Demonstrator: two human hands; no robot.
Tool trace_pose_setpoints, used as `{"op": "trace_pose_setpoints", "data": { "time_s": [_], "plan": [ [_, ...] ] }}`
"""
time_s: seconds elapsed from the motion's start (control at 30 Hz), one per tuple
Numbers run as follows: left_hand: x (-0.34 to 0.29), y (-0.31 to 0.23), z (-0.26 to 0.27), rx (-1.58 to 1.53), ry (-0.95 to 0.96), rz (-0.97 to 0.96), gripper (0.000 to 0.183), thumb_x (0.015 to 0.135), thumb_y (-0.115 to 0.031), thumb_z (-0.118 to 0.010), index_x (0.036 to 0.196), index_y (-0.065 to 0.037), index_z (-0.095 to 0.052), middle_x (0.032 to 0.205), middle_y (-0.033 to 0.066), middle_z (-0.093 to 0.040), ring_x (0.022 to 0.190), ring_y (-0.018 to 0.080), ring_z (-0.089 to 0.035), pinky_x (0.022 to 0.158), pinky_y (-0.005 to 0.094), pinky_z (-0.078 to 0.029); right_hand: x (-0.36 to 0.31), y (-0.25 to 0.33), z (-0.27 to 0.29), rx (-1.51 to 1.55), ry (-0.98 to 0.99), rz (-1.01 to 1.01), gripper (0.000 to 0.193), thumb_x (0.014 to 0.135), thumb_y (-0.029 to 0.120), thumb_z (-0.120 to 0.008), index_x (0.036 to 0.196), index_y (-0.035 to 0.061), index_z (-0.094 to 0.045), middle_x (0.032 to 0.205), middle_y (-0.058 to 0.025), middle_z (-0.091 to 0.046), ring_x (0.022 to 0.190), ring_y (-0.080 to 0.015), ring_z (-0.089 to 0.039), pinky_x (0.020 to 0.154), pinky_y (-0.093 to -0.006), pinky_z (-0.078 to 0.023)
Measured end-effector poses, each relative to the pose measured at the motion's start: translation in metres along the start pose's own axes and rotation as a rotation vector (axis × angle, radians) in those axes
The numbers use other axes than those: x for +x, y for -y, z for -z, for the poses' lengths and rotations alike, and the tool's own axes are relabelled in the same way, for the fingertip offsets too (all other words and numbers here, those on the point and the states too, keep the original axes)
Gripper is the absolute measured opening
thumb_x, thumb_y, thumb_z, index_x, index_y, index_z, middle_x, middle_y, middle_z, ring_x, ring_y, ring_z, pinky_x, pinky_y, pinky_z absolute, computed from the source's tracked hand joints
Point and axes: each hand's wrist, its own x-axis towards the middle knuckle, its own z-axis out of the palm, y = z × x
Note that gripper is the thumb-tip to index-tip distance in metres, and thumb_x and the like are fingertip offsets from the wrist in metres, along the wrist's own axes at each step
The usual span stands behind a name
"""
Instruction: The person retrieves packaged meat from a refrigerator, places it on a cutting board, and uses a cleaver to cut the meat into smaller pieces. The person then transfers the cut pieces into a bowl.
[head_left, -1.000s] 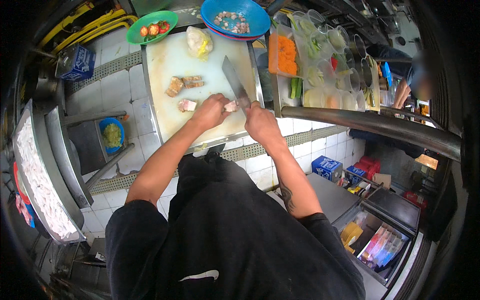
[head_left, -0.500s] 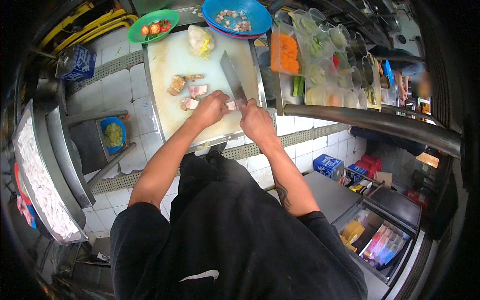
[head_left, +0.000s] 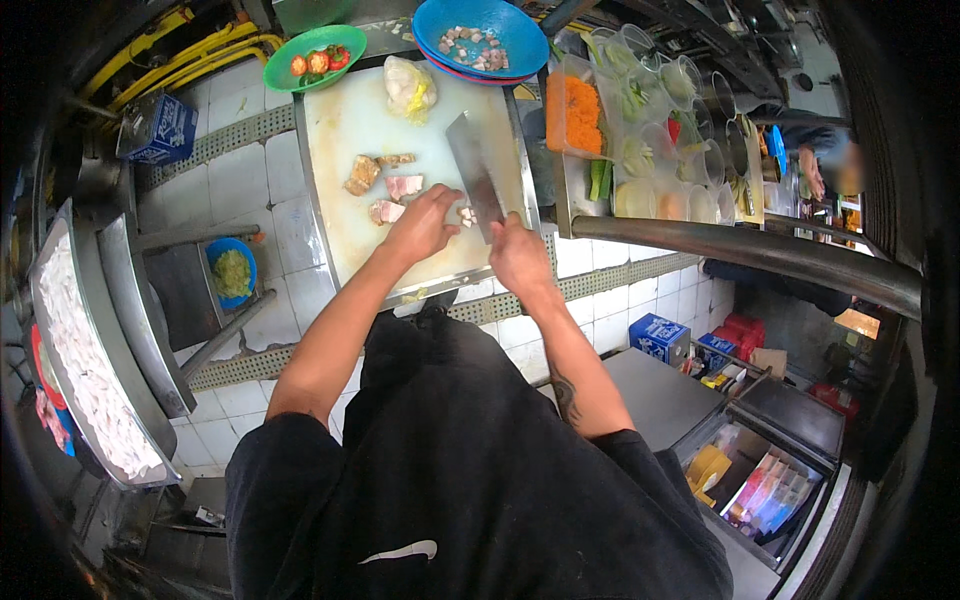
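Note:
My right hand (head_left: 521,257) grips the handle of a broad-bladed cleaver (head_left: 474,170), its blade pointing away from me on the right of the white cutting board (head_left: 335,125). Small diced bits of meat (head_left: 467,215) lie beside the blade. Just left of them is my left hand (head_left: 426,224), fingers parted and nothing visible in its grasp. Pink-and-white pieces of pork belly (head_left: 404,187) rest near its fingers, with a browned chunk (head_left: 362,175) and a thin browned slice farther left. A knotted plastic bag (head_left: 410,90) with pale and yellow contents sits at the board's far side.
Beyond the board stand a green bowl (head_left: 315,58) of cut red peppers and stacked bowls, the top one blue (head_left: 480,38) with diced meat. At right are a tub of shredded orange vegetable (head_left: 575,112), several clear containers and a metal rail (head_left: 740,250). Another person's hand (head_left: 811,172) shows far right.
My left fingers have loosened and drawn back from the meat beside the blade, which now lies in small bits. The cleaver has shifted slightly in my right hand.

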Motion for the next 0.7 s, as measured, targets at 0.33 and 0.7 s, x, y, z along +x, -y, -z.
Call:
{"op": "trace_pose_setpoints", "data": {
  "time_s": [0.33, 0.7],
  "plan": [
    [0.011, -0.011, -0.057, -0.031, -0.318, -0.126, 0.042, 0.092, -0.019, -0.062, 0.130, -0.003, -0.056, 0.138, 0.0226, -0.052, 0.133, 0.0397, -0.045, 0.118, 0.0517, -0.027, -0.077, -0.101, -0.065, 1.022, -0.038, -0.242, 0.029, 0.105, 0.030, -0.051, 0.091, 0.0045, -0.046, 0.051, -0.0024, -0.046, 0.037, -0.0122, -0.044, 0.035, -0.0293, -0.039],
    [0.059, -0.047, -0.068, 0.044, -0.630, -0.048, 0.026, 0.095, -0.011, -0.058, 0.116, 0.002, -0.067, 0.129, 0.0276, -0.057, 0.123, 0.0473, -0.052, 0.108, 0.0526, -0.040, -0.046, -0.030, -0.065, 1.193, 0.094, -0.207, 0.030, 0.106, 0.028, -0.047, 0.102, -0.0014, -0.050, 0.054, -0.0061, -0.049, 0.040, -0.0142, -0.047, 0.039, -0.0315, -0.041]
  ]
}}
